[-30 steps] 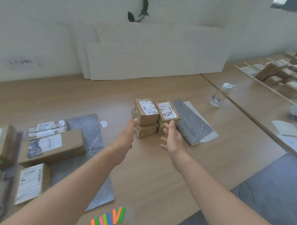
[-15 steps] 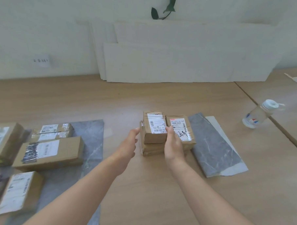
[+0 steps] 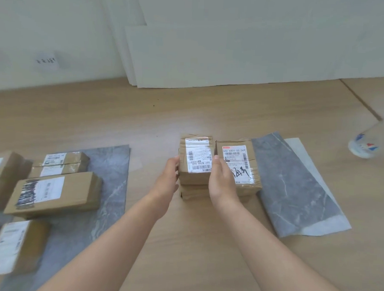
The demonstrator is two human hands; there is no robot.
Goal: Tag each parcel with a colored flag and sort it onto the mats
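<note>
So you're at the pick-up step here: the top parcel (image 3: 197, 161) of the left-hand stack sits in the middle of the table (image 3: 182, 244), on top of at least one more box, and you've got it clamped from both sides. Your left hand (image 3: 166, 180) is wrapped against its left face with the thumb up at the top edge, though most of those fingers are hidden behind the box. Your right hand (image 3: 221, 181) has its thumb on the label corner and the fingers down in the narrow gap to the neighbouring stack (image 3: 240, 169), which stands right up against it. So both hands are grasping the same parcel and neither is free. I can't see any flag on this one, so I'd say tagging hasn't happened for it yet, and the flags themselves aren't in view. For the next move I'd lift it straight up, because those two stacks touch and a sideways pull could drag the scribbled-on box along or tip the pile. Then you need one hand free for a flag, so shift the parcel into one hand or set it down near you. After that it goes to a mat: the right mat (image 3: 288, 189) lies just beside the stacks, while the left mat (image 3: 112, 175) already carries several sorted parcels (image 3: 52, 192).
</note>
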